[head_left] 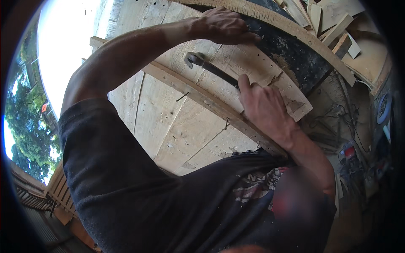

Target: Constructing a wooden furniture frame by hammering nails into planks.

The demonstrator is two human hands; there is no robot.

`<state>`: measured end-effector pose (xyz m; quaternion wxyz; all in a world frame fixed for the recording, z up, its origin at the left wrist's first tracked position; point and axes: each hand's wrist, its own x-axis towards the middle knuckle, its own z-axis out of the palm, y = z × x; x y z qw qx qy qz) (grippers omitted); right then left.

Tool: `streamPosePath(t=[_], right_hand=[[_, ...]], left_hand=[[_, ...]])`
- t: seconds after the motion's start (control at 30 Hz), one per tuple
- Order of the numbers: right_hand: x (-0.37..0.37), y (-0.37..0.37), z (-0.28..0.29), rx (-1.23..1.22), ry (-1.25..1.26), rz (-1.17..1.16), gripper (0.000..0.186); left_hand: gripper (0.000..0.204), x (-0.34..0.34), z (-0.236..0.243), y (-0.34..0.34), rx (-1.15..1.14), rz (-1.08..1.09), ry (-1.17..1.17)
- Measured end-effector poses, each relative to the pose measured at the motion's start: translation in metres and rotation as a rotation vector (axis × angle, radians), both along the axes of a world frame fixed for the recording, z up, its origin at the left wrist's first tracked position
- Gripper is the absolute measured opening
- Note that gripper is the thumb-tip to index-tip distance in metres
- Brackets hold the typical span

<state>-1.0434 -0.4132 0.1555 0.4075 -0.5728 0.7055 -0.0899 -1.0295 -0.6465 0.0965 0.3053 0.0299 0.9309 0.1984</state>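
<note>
A claw hammer [220,74] with a dark handle lies in the grip of my right hand [266,106], its metal head pointing left over the pale boards [166,120]. My left hand [223,26] is bent down at the far edge of the boards, beside a dark panel [291,48]. Its fingers are drawn together, and what they pinch, if anything, is too small to make out. Between my body and the hammer, a narrow wooden batten [202,97] runs across the boards. Two nails, one a bent nail [182,97], stick out along its near side.
A curved wooden strip [312,36] borders the dark panel. Beyond it, scrap wood pieces [337,30] lie piled at the far right. Cables [344,120] and a red-and-dark tool-like object [349,152] are on the floor at right. Trees [27,122] show through an opening at left.
</note>
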Motion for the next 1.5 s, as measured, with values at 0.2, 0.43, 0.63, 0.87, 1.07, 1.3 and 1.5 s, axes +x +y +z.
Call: streamPosePath(t=[0.2,0.43,0.63,0.87,1.07,1.3,1.5], right_hand=[[0.019,0.015,0.006,-0.503,0.011,-0.052,0.013],[0.004,0.055,0.008,-0.148,-0.315,-0.423,0.022],[-0.057,0.080,0.032,-0.313,-0.701,-1.302,0.030],[-0.016,0.037,0.002,0.026,-0.926,-1.073,0.029],[-0.069,0.061,0.033,-0.498,-0.632,-1.552,0.032],[-0.039,0.061,0.010,-0.287,-0.756,-1.639,0.029],[-0.050,0.071,0.004,-0.179,-1.022,-1.490,0.027]], left_hand=[[0.079,-0.006,0.016,0.002,-0.047,0.053,-0.100],[0.077,0.001,-0.006,-0.007,-0.031,-0.068,0.148],[0.088,0.006,0.005,-0.009,-0.047,-0.068,-0.011],[0.082,-0.002,0.005,-0.005,0.018,-0.076,0.080],[0.081,0.008,0.002,-0.007,0.038,-0.047,0.105],[0.079,-0.004,0.007,-0.004,-0.021,-0.093,0.025],[0.078,0.003,-0.002,-0.010,-0.017,-0.082,0.104]])
